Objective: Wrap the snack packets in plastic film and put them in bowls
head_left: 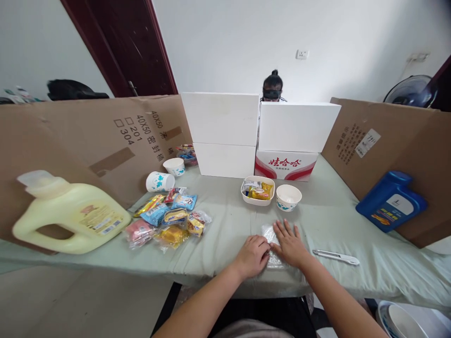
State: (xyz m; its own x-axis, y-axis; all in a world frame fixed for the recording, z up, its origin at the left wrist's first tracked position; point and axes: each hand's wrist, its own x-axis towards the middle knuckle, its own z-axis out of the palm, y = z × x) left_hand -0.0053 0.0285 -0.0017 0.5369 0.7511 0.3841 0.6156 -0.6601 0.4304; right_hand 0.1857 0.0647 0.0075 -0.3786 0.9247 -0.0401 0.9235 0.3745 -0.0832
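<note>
In the head view, both the left hand [252,256], whose grip I cannot tell, and the right hand [289,242], spread flat without grasping, touch the clear plastic [276,262] on the near side of the table [225,206], where even pressure should keep it smooth.

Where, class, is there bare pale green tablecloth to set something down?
One patch lies between the colourful plastic-wrapped snacks and the rounded white tub; another between the white leaf-printed paper bowl and the blue plastic bottle. Crowded: snacks beside the pale-yellow plastic jug, and clear plastic under the left hand and right hand.
</note>
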